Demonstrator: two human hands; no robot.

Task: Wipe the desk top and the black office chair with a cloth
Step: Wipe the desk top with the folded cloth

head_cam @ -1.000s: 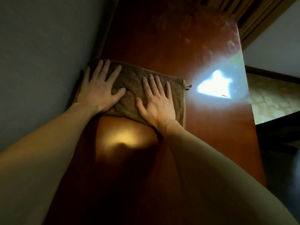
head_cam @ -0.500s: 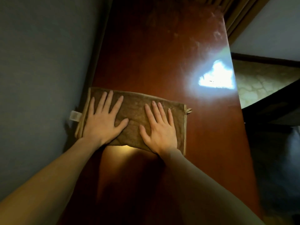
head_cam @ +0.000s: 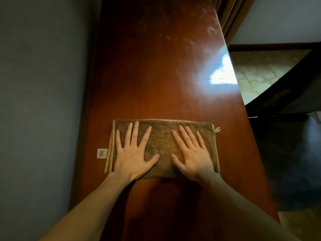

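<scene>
A folded brown cloth (head_cam: 162,136) lies flat across the reddish-brown wooden desk top (head_cam: 156,66). My left hand (head_cam: 133,153) presses on its left half with straight, spread fingers. On the right half my right hand (head_cam: 192,153) lies flat in the same way. A white tag (head_cam: 102,153) sticks out at the cloth's left edge and a small loop (head_cam: 218,129) at its upper right corner. A dark shape (head_cam: 286,94) to the right of the desk may be the black chair; I cannot tell.
A blue-grey wall (head_cam: 43,101) runs along the desk's left side. Curtains (head_cam: 231,13) hang at the far right end. A bright window reflection (head_cam: 220,75) glares near the desk's right edge. Patterned floor (head_cam: 260,73) shows beyond that edge.
Both hands have slid the cloth toward me along the desk, away from the far end. The cloth now lies squarer across the desk and a little farther from the wall.
</scene>
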